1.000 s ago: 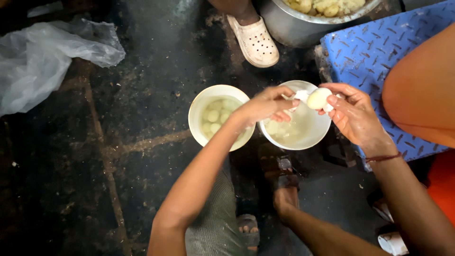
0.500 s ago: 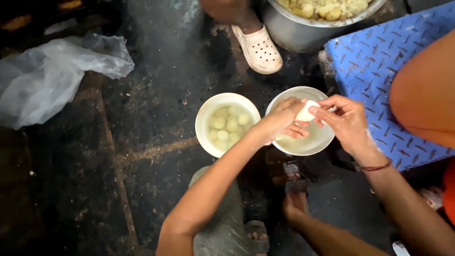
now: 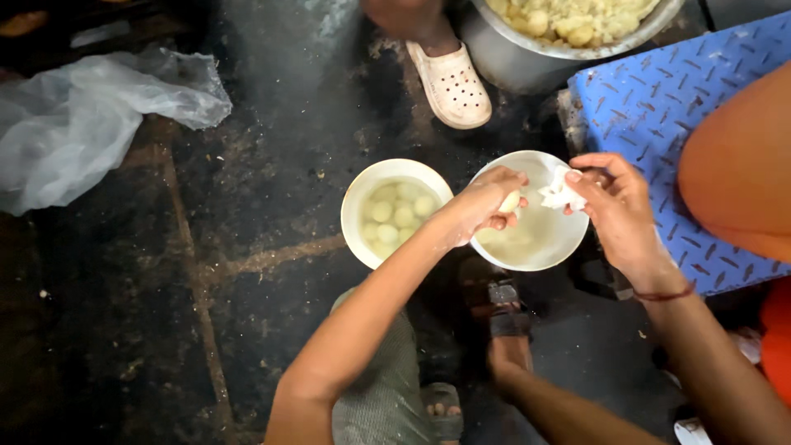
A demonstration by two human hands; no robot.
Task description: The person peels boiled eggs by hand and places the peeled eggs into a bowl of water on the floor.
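A person crouches over a dark, stained stone floor (image 3: 124, 330), peeling small boiled items above two bowls. At top, a large round metal pot (image 3: 527, 62) heaped with pale yellow lumps is cut off by the frame, so how much is in it cannot be judged; a crumpled clear plastic sheet (image 3: 82, 124) lies well apart at left, and a blue checker-plate panel (image 3: 651, 107) runs off to the right. The round white bowl (image 3: 354, 206) holding cloudy water carries roughly ten peeled pale rounds, apparently the finished share. Just beside it, the second round white bowl (image 3: 568, 247) holds only liquid and scraps. The left hand (image 3: 478, 210) has its grip closed around a small pale peeled piece (image 3: 511, 200), held over that second bowl; the right hand (image 3: 618, 210) pinches a torn white scrap of skin or shell (image 3: 560, 194) between fingertips just above the rim. Judging by the heaped pot, much may remain. Whether the pieces are eggs or potatoes is hard to make out. A cream perforated clog (image 3: 451, 86) belongs to another person, whose leg leaves the frame.
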